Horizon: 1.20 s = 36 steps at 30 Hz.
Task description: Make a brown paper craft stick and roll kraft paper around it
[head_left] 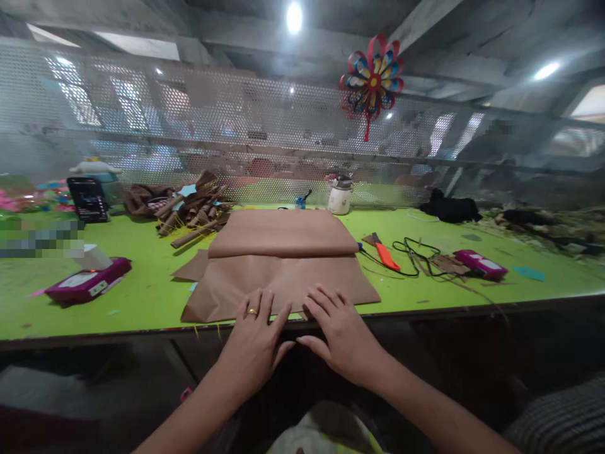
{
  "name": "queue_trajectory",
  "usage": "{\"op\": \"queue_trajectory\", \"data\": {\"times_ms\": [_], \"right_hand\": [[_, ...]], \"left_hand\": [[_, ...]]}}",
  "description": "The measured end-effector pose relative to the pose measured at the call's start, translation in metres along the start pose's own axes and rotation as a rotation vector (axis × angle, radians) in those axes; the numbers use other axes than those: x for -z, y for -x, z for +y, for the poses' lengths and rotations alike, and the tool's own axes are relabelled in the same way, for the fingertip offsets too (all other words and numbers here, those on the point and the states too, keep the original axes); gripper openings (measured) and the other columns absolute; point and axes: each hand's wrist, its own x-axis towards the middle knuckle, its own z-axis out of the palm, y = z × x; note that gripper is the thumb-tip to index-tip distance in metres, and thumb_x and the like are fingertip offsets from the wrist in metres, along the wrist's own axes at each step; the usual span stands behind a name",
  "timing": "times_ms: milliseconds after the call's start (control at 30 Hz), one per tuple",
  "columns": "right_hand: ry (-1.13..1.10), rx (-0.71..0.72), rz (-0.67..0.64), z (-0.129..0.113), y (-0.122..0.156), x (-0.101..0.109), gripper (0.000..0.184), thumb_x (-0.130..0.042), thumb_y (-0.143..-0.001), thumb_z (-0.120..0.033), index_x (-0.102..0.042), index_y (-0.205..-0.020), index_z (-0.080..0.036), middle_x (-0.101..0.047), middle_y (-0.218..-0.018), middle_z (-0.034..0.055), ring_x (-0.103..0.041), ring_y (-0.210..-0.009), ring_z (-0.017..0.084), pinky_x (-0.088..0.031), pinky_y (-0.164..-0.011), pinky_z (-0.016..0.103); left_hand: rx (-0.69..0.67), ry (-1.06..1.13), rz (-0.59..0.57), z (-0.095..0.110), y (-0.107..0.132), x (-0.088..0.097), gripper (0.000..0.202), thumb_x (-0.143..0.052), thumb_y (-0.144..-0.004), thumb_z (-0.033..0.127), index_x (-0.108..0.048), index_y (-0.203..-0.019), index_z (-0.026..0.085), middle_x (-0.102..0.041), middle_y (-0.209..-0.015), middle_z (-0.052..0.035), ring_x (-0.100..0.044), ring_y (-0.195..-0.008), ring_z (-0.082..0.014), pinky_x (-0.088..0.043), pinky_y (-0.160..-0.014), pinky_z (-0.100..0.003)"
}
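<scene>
A large sheet of brown paper (283, 277) lies at the front edge of the table, its far part folded over into a flat flap (283, 233). On the sheet's near edge rests my left hand (258, 334), fingers stretched out, a ring on one of them. My right hand (338, 331) lies flat beside it on the same edge, fingers spread, the two thumbs almost meeting. Neither hand grips anything. A smaller brown piece (193, 267) sticks out from under the left side of the sheet.
On the green table (146, 287) stand a phone (87, 199) and a purple power strip (89, 280) at left. Behind are rolled brown pieces (196, 211) and a white jar (339, 197). An orange-handled knife (386, 253), black cable (416, 255) and second purple strip (481, 265) lie right.
</scene>
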Motion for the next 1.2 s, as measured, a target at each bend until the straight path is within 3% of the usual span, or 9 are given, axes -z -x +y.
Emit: {"op": "queue_trajectory", "data": {"times_ms": [167, 467, 667, 967, 1200], "right_hand": [[0.042, -0.022, -0.042, 0.001, 0.003, -0.018, 0.058, -0.04, -0.089, -0.051, -0.039, -0.136, -0.018, -0.039, -0.142, 0.0114, -0.03, -0.131, 0.03, -0.024, -0.105, 0.054], [0.116, -0.086, -0.04, -0.005, 0.004, -0.024, 0.057, -0.041, -0.088, -0.051, -0.035, -0.138, -0.022, -0.038, -0.143, 0.011, -0.029, -0.131, 0.034, -0.021, -0.101, 0.06], [0.126, -0.078, -0.024, -0.004, 0.007, -0.028, 0.053, -0.041, -0.089, -0.048, -0.04, -0.135, -0.022, -0.042, -0.14, 0.011, -0.033, -0.128, 0.034, -0.023, -0.099, 0.06], [0.141, -0.029, 0.046, 0.002, 0.012, -0.037, 0.047, -0.043, -0.089, -0.039, -0.044, -0.131, -0.019, -0.045, -0.138, 0.0102, -0.035, -0.127, 0.033, -0.026, -0.096, 0.058], [0.155, -0.031, 0.033, 0.002, 0.012, -0.039, 0.046, -0.042, -0.088, -0.036, -0.043, -0.132, -0.019, -0.045, -0.139, 0.0084, -0.034, -0.127, 0.033, -0.024, -0.096, 0.058]], "left_hand": [[0.005, 0.013, -0.004, -0.002, 0.0, -0.001, 0.052, -0.053, -0.081, 0.042, -0.049, -0.128, 0.021, -0.044, -0.133, -0.0196, -0.037, -0.124, -0.037, -0.027, -0.1, -0.055], [-0.052, 0.059, -0.028, -0.007, 0.0, 0.002, 0.051, -0.053, -0.083, 0.038, -0.043, -0.133, 0.03, -0.041, -0.136, -0.0156, -0.035, -0.125, -0.0371, -0.029, -0.097, -0.057], [-0.003, 0.074, -0.076, -0.01, 0.01, 0.013, 0.046, -0.049, -0.085, 0.04, -0.048, -0.128, 0.024, -0.046, -0.132, -0.0155, -0.037, -0.125, -0.0348, -0.03, -0.099, -0.057], [0.038, -0.003, -0.079, -0.038, 0.048, 0.032, 0.061, -0.047, -0.082, 0.056, -0.049, -0.128, 0.016, -0.048, -0.131, -0.0182, -0.038, -0.125, -0.0353, -0.034, -0.1, -0.052], [0.072, 0.001, -0.031, -0.07, 0.062, 0.038, 0.047, -0.046, -0.086, 0.047, -0.056, -0.119, 0.015, -0.055, -0.125, -0.0151, -0.045, -0.121, -0.0286, -0.034, -0.102, -0.045]]}}
